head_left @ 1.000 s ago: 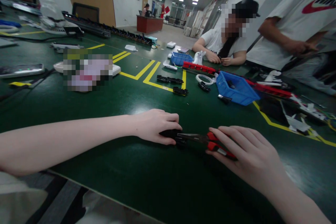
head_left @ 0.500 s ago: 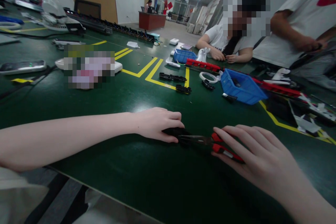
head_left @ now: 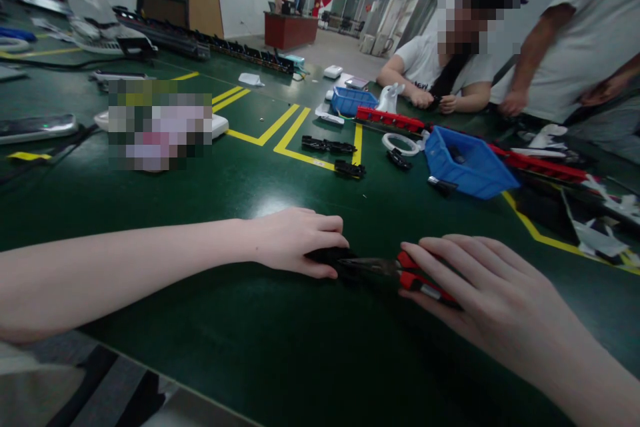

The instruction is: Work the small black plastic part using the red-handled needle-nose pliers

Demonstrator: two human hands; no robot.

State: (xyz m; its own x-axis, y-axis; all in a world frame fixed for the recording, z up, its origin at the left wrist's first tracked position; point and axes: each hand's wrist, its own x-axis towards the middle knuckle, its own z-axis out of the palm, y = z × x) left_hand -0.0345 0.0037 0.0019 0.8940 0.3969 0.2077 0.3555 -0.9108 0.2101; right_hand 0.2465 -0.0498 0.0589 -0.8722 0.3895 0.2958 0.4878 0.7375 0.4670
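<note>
My left hand (head_left: 305, 241) is closed around a small black part (head_left: 327, 255), holding it low over the green table (head_left: 225, 320). My right hand (head_left: 480, 287) grips the red handles of a pair of long-nose pliers (head_left: 373, 266). The metal jaws point left and meet the near side of the black part; whether they pinch it is too dark to tell. Beyond my hands lie two black parts, a longer one (head_left: 327, 145) and a shorter one (head_left: 349, 169), by the yellow tape lines.
A blue bin (head_left: 467, 163) stands at right, near a white cable coil (head_left: 401, 143) and red strips (head_left: 390, 119). A smaller blue bin (head_left: 353, 100) sits farther back. Two people are across the table at right. A white appliance (head_left: 103, 27) and a long black strip (head_left: 240, 50) lie far left.
The view has shifted slightly. Both hands keep their grips, with the pliers still against the black part. The standing person's arm has lowered toward the table.
</note>
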